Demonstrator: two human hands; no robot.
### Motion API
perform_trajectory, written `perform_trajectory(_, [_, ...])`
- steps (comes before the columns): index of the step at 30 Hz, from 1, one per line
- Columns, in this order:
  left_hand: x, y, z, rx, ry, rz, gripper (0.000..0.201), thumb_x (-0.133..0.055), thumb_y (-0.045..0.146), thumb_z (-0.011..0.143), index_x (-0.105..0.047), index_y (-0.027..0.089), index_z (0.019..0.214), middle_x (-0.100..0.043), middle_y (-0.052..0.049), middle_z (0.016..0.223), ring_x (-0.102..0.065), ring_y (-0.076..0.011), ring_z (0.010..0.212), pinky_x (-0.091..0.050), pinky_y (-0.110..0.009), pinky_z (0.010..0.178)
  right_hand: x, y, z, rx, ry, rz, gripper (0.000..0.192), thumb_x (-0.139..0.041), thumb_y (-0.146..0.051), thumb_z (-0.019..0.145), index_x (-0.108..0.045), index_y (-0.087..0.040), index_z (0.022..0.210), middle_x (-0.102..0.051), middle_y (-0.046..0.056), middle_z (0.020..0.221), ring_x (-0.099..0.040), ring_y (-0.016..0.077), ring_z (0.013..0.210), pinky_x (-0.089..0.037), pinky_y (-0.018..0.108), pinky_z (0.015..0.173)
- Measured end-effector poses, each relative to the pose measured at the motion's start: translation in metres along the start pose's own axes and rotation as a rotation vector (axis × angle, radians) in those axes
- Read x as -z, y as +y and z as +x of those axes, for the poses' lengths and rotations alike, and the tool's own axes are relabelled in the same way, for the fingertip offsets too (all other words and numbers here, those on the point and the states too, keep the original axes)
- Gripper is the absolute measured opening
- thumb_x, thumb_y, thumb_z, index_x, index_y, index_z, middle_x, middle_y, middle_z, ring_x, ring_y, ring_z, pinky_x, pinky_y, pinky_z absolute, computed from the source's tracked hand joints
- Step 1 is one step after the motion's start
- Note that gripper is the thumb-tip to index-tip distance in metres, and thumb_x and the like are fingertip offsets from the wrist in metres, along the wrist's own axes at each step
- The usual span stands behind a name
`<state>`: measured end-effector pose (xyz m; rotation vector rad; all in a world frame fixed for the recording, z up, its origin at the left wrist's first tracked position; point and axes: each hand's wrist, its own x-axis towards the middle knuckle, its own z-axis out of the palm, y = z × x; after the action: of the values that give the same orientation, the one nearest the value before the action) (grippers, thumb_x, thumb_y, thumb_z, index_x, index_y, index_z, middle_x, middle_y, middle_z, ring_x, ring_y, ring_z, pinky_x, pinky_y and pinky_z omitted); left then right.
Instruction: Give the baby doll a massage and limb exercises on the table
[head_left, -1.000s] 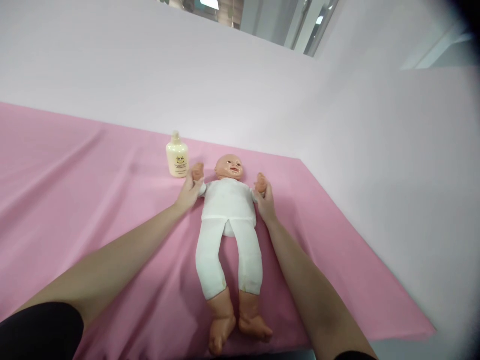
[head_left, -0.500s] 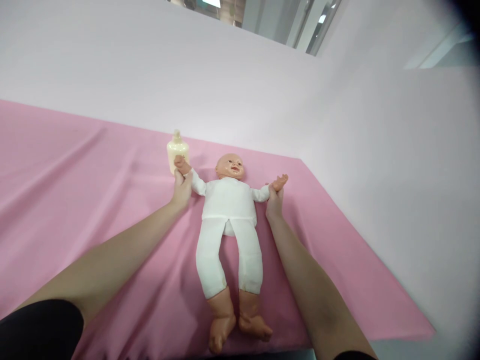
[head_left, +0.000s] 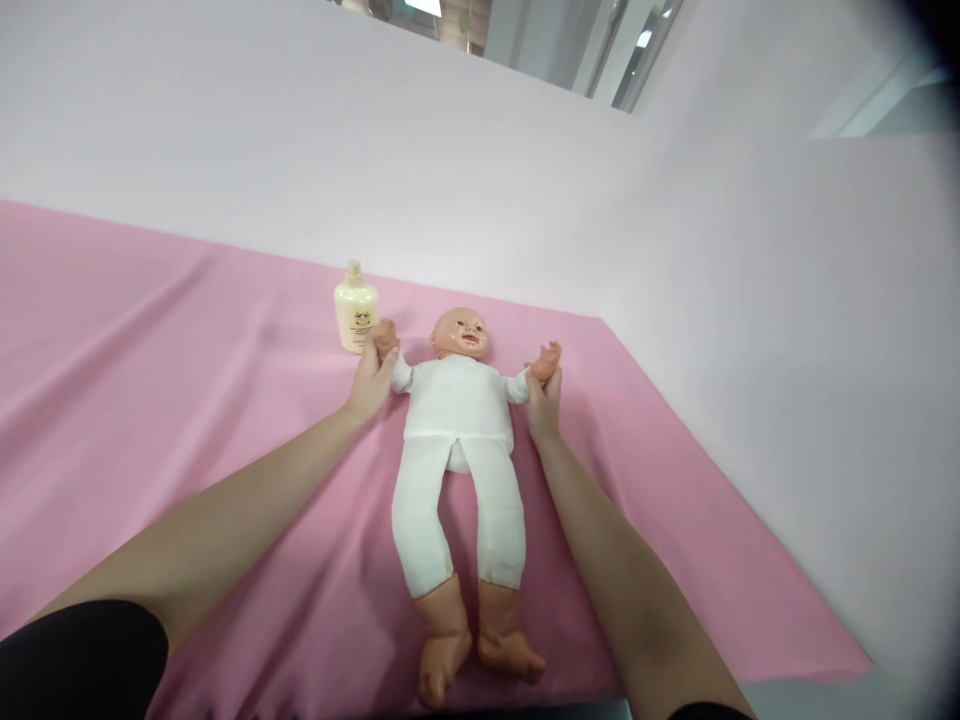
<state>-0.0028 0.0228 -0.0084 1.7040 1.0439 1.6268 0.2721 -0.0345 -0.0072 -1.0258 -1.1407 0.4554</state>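
Observation:
A baby doll [head_left: 459, 405] with a white cloth body and bare plastic feet lies on its back, its head away from me. My left hand [head_left: 371, 384] is closed around the doll's arm on the left, near the wrist. On the other side, my right hand [head_left: 544, 405] grips the doll's other arm just below its plastic hand. Both doll arms are held out to the sides, bent somewhat upward. Just beyond my left hand a pale yellow pump bottle [head_left: 355, 308] stands upright, its lower right edge partly covered by my fingers and the doll's hand.
A pink cloth [head_left: 225, 370] with several creases covers the table under the doll. White walls [head_left: 300, 140] rise behind the table and along its right side. Above the back wall, a room with lights shows at the top.
Both my hands have moved inward, bringing the doll's arms closer to its body. More of the bottle's label now shows. The doll's trunk and legs have stayed in place.

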Motion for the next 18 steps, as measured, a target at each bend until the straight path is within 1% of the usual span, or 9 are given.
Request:
perform_trajectory(2, [-0.004, 0.007, -0.004, -0.124, -0.178, 0.148, 0.041, -0.045, 0.038, 0.09, -0.045, 0.019, 0.126, -0.056, -0.01, 0.119, -0.051, -0.0228, 0.112, -0.038, -0.041, 0.101, -0.004, -0.006, -0.004, 0.04, -0.167, -0.089, 0.054, -0.055, -0.034, 0.08, -0.042, -0.026, 0.132, -0.046, 0.006, 0.138, -0.053, 0.0193, 0.114, -0.039, 0.04, 0.102])
perform_trajectory(4, [-0.007, 0.011, -0.007, -0.231, -0.369, 0.302, 0.042, -0.046, 0.037, 0.089, -0.047, 0.019, 0.127, -0.057, -0.01, 0.12, -0.05, -0.0256, 0.111, -0.036, -0.045, 0.1, -0.006, -0.007, -0.007, 0.076, -0.322, -0.203, 0.049, -0.059, -0.034, 0.078, -0.05, -0.027, 0.125, -0.056, 0.005, 0.127, -0.053, 0.0206, 0.113, -0.038, 0.041, 0.103])
perform_trajectory(5, [-0.009, 0.012, -0.008, -0.265, -0.438, 0.366, 0.042, -0.046, 0.036, 0.088, -0.048, 0.02, 0.128, -0.056, -0.01, 0.121, -0.049, -0.0265, 0.112, -0.035, -0.046, 0.1, -0.006, -0.006, -0.008, 0.091, -0.372, -0.252, 0.046, -0.061, -0.033, 0.077, -0.054, -0.027, 0.121, -0.059, 0.004, 0.122, -0.053, 0.0213, 0.112, -0.038, 0.041, 0.103])
perform_trajectory(6, [-0.01, 0.013, -0.009, -0.289, -0.481, 0.413, 0.042, -0.046, 0.035, 0.089, -0.048, 0.021, 0.129, -0.056, -0.009, 0.122, -0.048, -0.027, 0.113, -0.034, -0.047, 0.101, -0.007, -0.006, -0.008, 0.1, -0.4, -0.287, 0.044, -0.063, -0.033, 0.076, -0.056, -0.026, 0.118, -0.061, 0.004, 0.118, -0.054, 0.0218, 0.111, -0.038, 0.041, 0.103])
perform_trajectory(7, [-0.011, 0.013, -0.01, -0.301, -0.497, 0.44, 0.042, -0.045, 0.034, 0.089, -0.047, 0.022, 0.13, -0.056, -0.009, 0.123, -0.048, -0.027, 0.114, -0.033, -0.047, 0.101, -0.007, -0.005, -0.009, 0.104, -0.409, -0.301, 0.043, -0.063, -0.033, 0.075, -0.057, -0.026, 0.118, -0.061, 0.004, 0.117, -0.054, 0.022, 0.111, -0.038, 0.041, 0.102])
perform_trajectory(9, [-0.011, 0.013, -0.011, -0.299, -0.468, 0.441, 0.043, -0.045, 0.034, 0.089, -0.045, 0.021, 0.13, -0.056, -0.009, 0.123, -0.048, -0.0268, 0.114, -0.034, -0.046, 0.1, -0.007, -0.003, -0.008, 0.08, -0.4, -0.267, 0.045, -0.061, -0.033, 0.077, -0.054, -0.026, 0.121, -0.059, 0.004, 0.122, -0.053, 0.0212, 0.113, -0.038, 0.04, 0.103])
perform_trajectory(11, [-0.01, 0.014, -0.01, -0.277, -0.399, 0.394, 0.044, -0.046, 0.035, 0.089, -0.045, 0.018, 0.129, -0.056, -0.011, 0.121, -0.049, -0.0267, 0.113, -0.036, -0.045, 0.1, -0.006, -0.002, -0.007, 0.025, -0.352, -0.184, 0.048, -0.059, -0.034, 0.079, -0.05, -0.026, 0.125, -0.056, 0.005, 0.127, -0.052, 0.0199, 0.115, -0.038, 0.039, 0.103])
perform_trajectory(15, [-0.008, 0.01, -0.008, -0.181, -0.228, 0.214, 0.043, -0.044, 0.036, 0.09, -0.04, 0.016, 0.128, -0.051, -0.013, 0.127, -0.047, -0.0251, 0.118, -0.036, -0.044, 0.103, -0.004, 0.002, -0.002, -0.079, -0.141, -0.027, 0.057, -0.057, -0.038, 0.079, -0.042, -0.024, 0.131, -0.048, 0.009, 0.136, -0.054, 0.0196, 0.112, -0.042, 0.04, 0.099])
perform_trajectory(18, [-0.006, -0.003, -0.003, -0.027, -0.055, 0.058, 0.043, -0.044, 0.04, 0.091, -0.036, 0.019, 0.128, -0.048, -0.013, 0.132, -0.045, -0.0234, 0.124, -0.036, -0.041, 0.105, 0.001, 0.009, 0.005, -0.11, 0.011, 0.057, 0.059, -0.051, -0.039, 0.081, -0.034, -0.025, 0.136, -0.038, 0.009, 0.143, -0.056, 0.0189, 0.111, -0.042, 0.043, 0.099])
